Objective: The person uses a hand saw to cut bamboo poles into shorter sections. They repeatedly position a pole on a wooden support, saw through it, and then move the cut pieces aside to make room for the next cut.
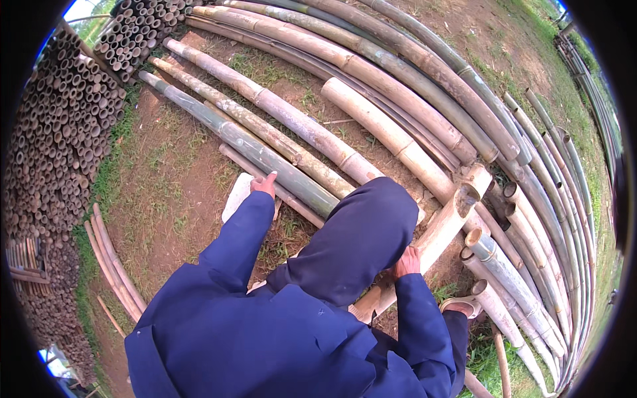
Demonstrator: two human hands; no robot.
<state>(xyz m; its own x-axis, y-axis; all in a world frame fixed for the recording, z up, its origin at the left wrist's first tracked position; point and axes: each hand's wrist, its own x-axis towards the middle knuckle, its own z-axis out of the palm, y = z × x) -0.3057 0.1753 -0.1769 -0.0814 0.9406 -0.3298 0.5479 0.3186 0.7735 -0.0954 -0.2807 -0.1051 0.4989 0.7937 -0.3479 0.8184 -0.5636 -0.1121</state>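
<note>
My left hand [263, 185] is out to the left, beside a dark green bamboo pole [265, 160]. One of its fingers sticks out; the others look folded and are partly hidden. A flat white piece [237, 198] shows beside and beneath this hand, its kind unclear. Next to my bent knee, my right hand [407, 262] is closed against the edge of a pale bamboo piece [440, 233], which slants from between my legs up to the right. The far end of that piece is cut open, showing its hollow, and lies across another thick bamboo pole [388, 138].
Long bamboo poles [292, 111] lie across the ground ahead. More bamboo poles [507, 262] with open ends crowd the right. A tall stack of cut bamboo [56, 132] stands at left, near a few thin bamboo strips [113, 262]. My shoe [462, 306] rests near the right-hand poles.
</note>
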